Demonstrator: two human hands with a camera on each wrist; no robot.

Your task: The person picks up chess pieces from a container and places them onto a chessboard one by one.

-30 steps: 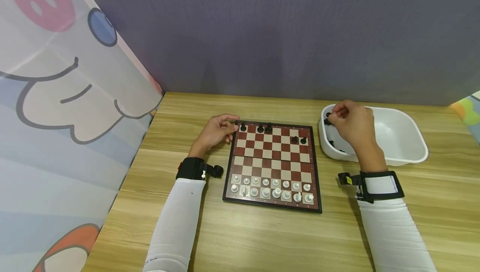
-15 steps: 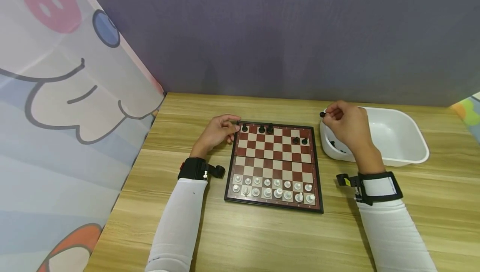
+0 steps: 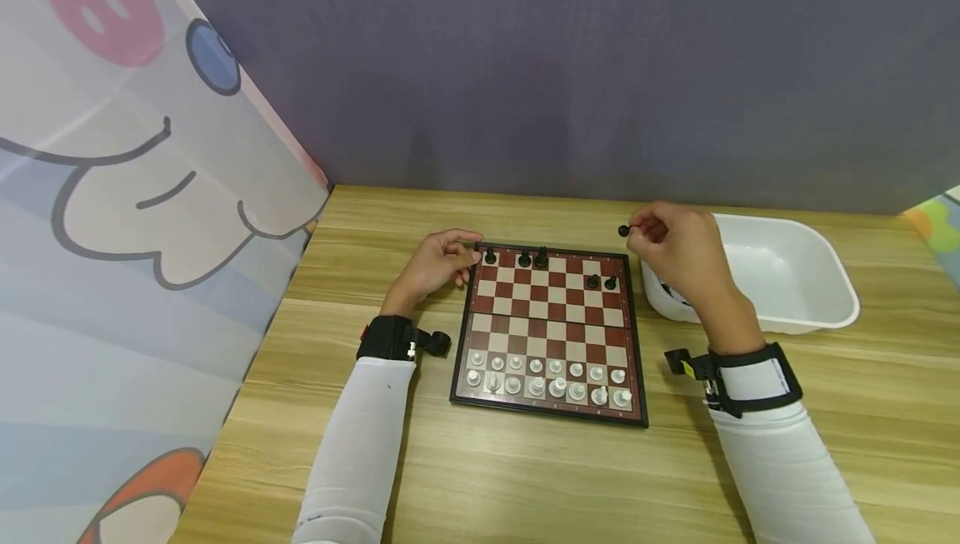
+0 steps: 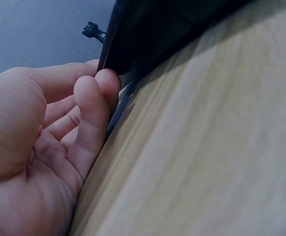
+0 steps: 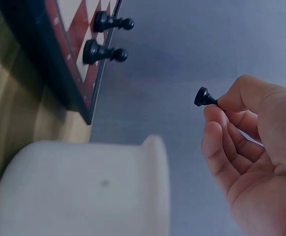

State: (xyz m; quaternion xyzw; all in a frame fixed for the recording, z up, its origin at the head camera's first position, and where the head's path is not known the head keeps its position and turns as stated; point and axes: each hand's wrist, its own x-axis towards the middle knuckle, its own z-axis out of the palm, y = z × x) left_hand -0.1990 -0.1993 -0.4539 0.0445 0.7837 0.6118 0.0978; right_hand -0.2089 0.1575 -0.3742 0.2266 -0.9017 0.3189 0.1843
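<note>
In the head view, a red-and-white chessboard (image 3: 546, 331) lies on the wooden table. My left hand (image 3: 437, 265) holds it by the far left corner, fingertips against the dark edge (image 4: 114, 54). My right hand (image 3: 678, 248) pinches a small black chess piece (image 3: 624, 231) just beyond the board's far right corner. In the right wrist view its round base (image 5: 202, 97) points away from the fingers, which hide its top. A black rook (image 4: 91, 30) stands near my left fingers. Two black pieces (image 3: 532, 259) stand mid-far row; two black pawns (image 5: 106, 51) stand at the right.
White chess pieces (image 3: 557, 387) fill two rows at the board's near side. Right of the board sits a white plastic tub (image 3: 810, 323) with dark pieces inside, partly hidden by my right hand. A grey partition (image 3: 525, 69) rises behind the table; a cartoon-printed wall (image 3: 150, 194) stands left.
My right hand has lifted a black chess piece out of the tub and moved left toward the board. My left hand has stayed at the board's corner.
</note>
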